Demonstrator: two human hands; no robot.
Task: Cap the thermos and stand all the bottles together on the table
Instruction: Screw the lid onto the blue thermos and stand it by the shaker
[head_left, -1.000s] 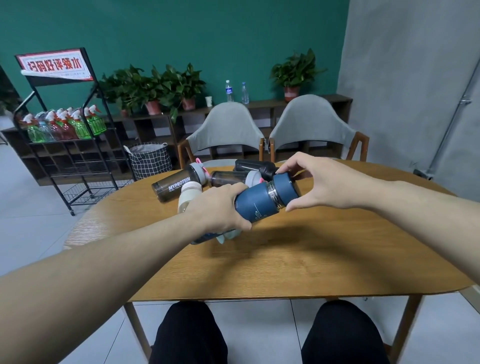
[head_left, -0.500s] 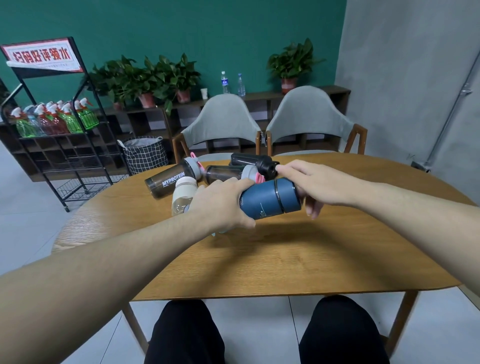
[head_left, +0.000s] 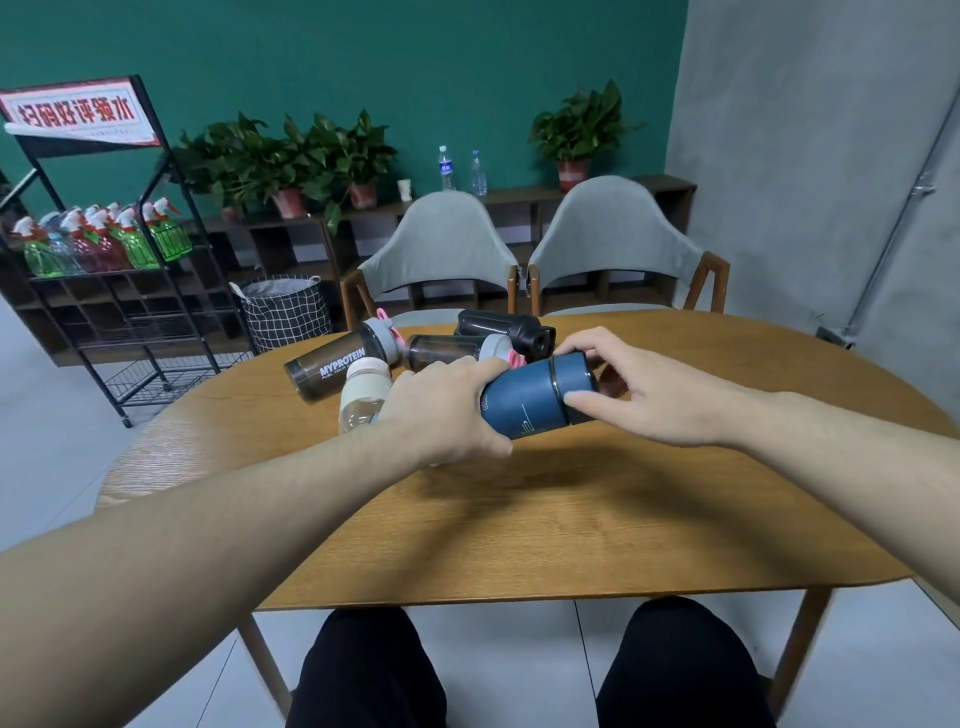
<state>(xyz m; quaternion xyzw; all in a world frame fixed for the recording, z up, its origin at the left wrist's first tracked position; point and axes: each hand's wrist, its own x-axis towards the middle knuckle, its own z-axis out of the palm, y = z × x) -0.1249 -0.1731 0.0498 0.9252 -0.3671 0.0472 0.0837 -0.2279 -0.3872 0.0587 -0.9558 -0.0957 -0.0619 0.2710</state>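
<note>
Both forearms are bare from the frame's lower corners to the wrists, with no sleeves, watch, rings or gloves visible on the left hand (head_left: 441, 410) or the right hand (head_left: 654, 395). Below the near edge of the tabletop (head_left: 519, 545), the person's two thighs are clad in plain black trousers (head_left: 519, 675), without visible markings.

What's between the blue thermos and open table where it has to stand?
Nothing visible. The blue thermos is held in the left hand, right hand on its cap; bare table lies directly in front.
</note>
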